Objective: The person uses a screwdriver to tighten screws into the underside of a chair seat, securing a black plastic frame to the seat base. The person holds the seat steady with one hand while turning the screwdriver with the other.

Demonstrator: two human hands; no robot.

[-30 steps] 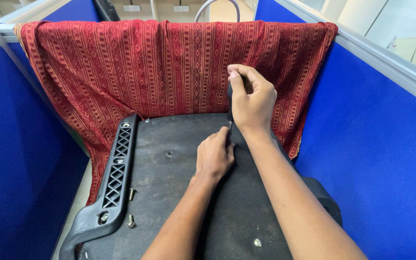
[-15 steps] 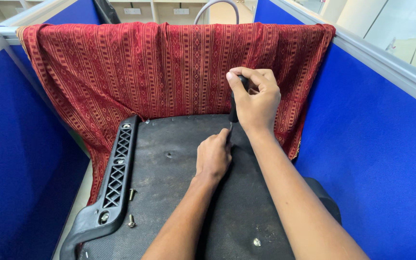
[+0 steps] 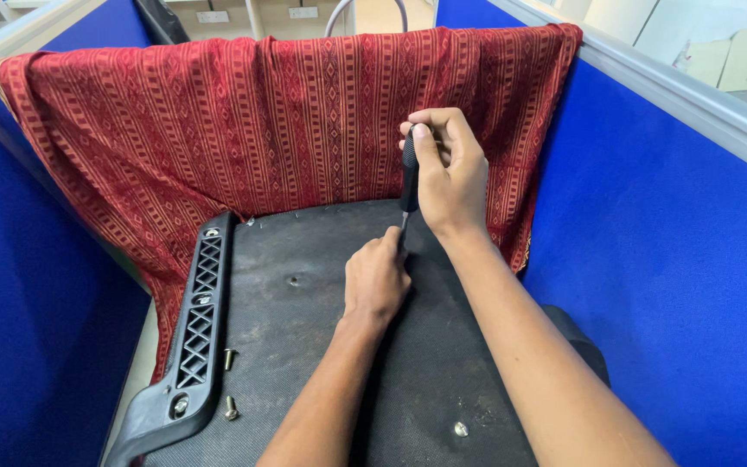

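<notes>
My right hand (image 3: pixel 447 169) is closed around the black handle of a screwdriver (image 3: pixel 409 173), held upright with its shaft pointing down. My left hand (image 3: pixel 377 278) rests on a dusty black panel (image 3: pixel 304 329), fingers pinched around the screwdriver's tip where it meets the panel. The tip itself is hidden by my left fingers. A black latticed plastic bracket (image 3: pixel 198 324) lies along the panel's left edge.
A red patterned cloth (image 3: pixel 218 130) hangs over the partition behind the panel. Blue partition walls (image 3: pixel 667 259) close in on both sides. Two loose screws (image 3: pixel 230 356) lie beside the bracket, and another screw (image 3: pixel 461 428) sits in the panel near my right forearm.
My right hand has shifted its grip on the screwdriver handle, turning slightly. My left hand has stayed at the tip. The panel and bracket have not moved.
</notes>
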